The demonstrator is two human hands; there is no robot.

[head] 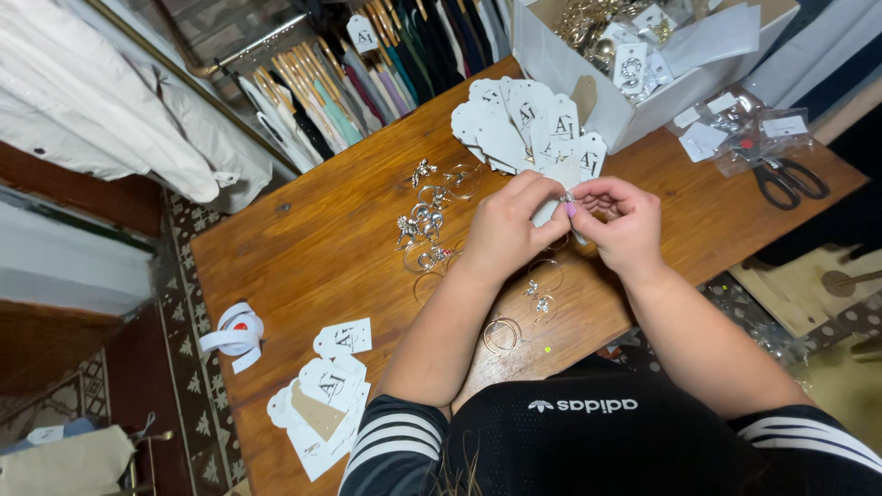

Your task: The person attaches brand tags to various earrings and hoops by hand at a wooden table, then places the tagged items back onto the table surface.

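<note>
Over the wooden table (303,230), left hand (505,230) and right hand (620,225) together pinch one white tag (548,209). Silver hoops (427,225) lie just left of them; bare wood is open toward the near left edge.

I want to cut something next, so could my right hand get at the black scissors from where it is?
Probably yes. The scissors lie uncovered on the wooden table, on the right hand's side, with nothing between them. But that hand is pinching a white tag and would have to let go.
</note>
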